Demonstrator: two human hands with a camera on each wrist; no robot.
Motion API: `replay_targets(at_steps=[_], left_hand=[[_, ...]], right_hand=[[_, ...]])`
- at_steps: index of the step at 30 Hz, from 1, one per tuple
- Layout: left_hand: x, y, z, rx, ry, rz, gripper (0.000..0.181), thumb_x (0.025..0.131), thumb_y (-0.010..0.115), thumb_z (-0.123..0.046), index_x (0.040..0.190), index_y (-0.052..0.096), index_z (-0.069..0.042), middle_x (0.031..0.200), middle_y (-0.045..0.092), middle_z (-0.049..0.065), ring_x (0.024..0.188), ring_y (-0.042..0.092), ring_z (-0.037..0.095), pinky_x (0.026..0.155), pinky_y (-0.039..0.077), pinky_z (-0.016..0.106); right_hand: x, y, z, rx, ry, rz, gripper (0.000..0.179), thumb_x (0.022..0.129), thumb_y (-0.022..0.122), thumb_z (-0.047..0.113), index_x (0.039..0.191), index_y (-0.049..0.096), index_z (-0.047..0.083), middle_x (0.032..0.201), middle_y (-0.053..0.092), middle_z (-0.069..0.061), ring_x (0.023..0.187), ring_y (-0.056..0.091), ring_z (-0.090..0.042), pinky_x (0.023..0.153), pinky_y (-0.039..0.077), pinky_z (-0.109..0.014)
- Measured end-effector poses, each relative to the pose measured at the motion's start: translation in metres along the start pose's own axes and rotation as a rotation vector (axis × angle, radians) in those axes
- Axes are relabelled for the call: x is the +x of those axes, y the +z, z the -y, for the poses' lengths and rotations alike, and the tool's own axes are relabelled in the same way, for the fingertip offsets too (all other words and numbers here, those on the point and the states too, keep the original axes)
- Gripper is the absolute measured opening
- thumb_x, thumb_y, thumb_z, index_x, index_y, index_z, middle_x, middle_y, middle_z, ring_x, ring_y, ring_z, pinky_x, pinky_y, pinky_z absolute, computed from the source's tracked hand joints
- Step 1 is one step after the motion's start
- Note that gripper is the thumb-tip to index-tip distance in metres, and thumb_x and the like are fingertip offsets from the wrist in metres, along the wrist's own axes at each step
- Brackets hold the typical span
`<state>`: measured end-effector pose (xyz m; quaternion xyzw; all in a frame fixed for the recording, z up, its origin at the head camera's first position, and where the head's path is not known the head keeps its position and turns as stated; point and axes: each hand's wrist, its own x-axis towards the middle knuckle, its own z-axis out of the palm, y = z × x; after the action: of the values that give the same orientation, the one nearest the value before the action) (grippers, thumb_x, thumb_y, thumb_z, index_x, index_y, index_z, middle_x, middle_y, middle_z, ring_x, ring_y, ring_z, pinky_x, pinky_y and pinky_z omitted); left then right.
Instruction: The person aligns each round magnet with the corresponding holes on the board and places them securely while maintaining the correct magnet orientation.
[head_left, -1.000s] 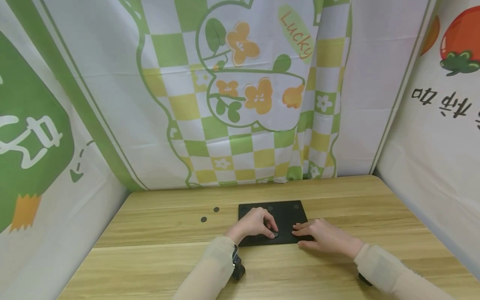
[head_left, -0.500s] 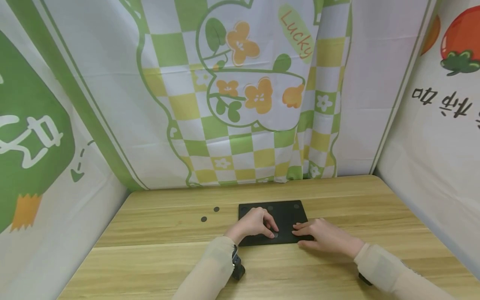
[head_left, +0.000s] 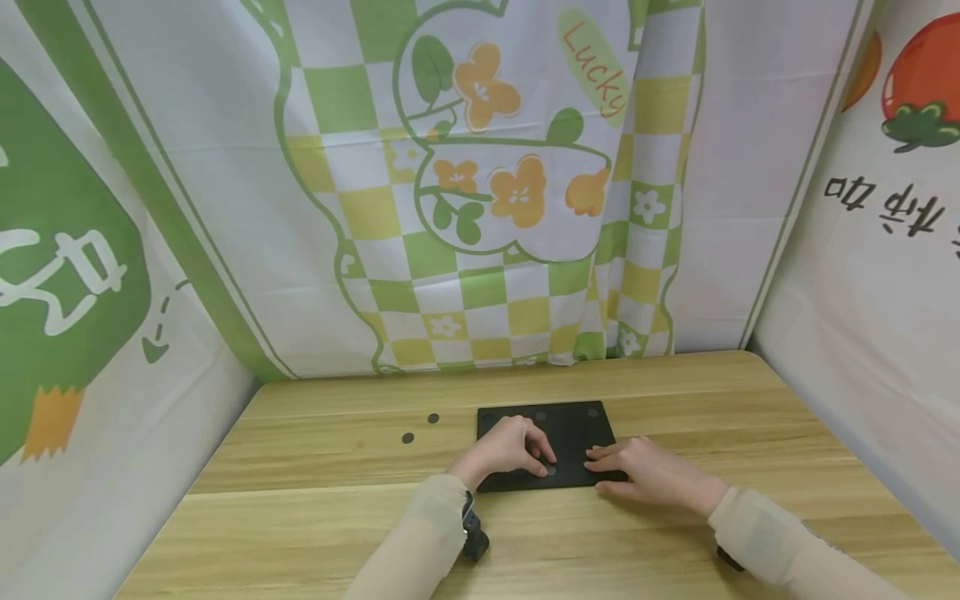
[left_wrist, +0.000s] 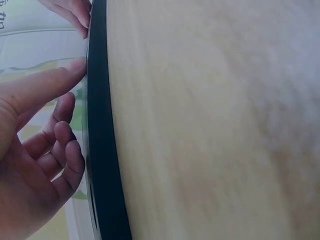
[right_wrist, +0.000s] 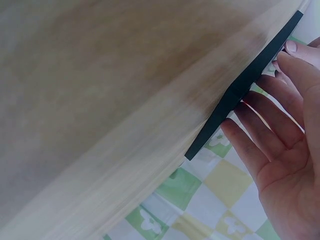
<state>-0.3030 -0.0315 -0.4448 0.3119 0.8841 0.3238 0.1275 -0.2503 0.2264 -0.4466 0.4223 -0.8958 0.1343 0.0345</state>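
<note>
A thin black rectangular board (head_left: pixel 573 433) lies on the wooden table. My left hand (head_left: pixel 510 446) reaches over its left part, and the thumb tip touches a small dark round disc (head_left: pixel 552 471) near the front edge. In the left wrist view, the left thumb (left_wrist: pixel 47 85) is extended to the board's surface while the other fingers are loosely bent. My right hand (head_left: pixel 648 475) rests on the board's right edge. Seen from the right wrist, its extended fingers (right_wrist: pixel 267 117) meet the board's top. More discs, like one (head_left: pixel 593 413) at the back right corner, lie along the board's far edge.
Two loose dark discs, one nearer (head_left: pixel 408 438) and one farther (head_left: pixel 432 418), lie on the table (head_left: pixel 322 467) left of the board. A patterned curtain (head_left: pixel 480 292) hangs behind the table's far edge, with printed cloth walls at both sides.
Both hands and the board stay in place. The disc at my left thumb looked darker a second ago and now appears lighter and flatter on the board.
</note>
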Motion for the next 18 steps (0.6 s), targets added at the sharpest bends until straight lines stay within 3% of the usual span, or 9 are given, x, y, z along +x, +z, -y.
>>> replay_targets(at_steps=[11,18], left_hand=[[-0.007,-0.005,0.007,0.041,0.024,-0.049,0.021,0.069,0.084,-0.011,0.086,0.075,-0.019,0.077,0.061,-0.004,0.073,0.052,0.007,0.063,0.044,0.018],[-0.016,-0.013,0.020,-0.061,0.028,-0.095,0.015,0.077,0.078,-0.008,0.090,0.071,-0.010,0.072,0.058,-0.002,0.063,0.051,0.008,0.054,0.043,0.018]], right_hand=[[0.001,0.001,0.000,-0.009,-0.007,-0.014,0.037,0.091,0.063,0.034,0.117,0.068,0.009,0.121,0.065,-0.010,0.108,0.065,-0.025,0.086,0.056,-0.041],[0.000,0.001,0.000,0.001,0.000,-0.003,0.038,0.091,0.062,0.035,0.118,0.068,0.009,0.122,0.065,-0.010,0.110,0.064,-0.025,0.087,0.056,-0.041]])
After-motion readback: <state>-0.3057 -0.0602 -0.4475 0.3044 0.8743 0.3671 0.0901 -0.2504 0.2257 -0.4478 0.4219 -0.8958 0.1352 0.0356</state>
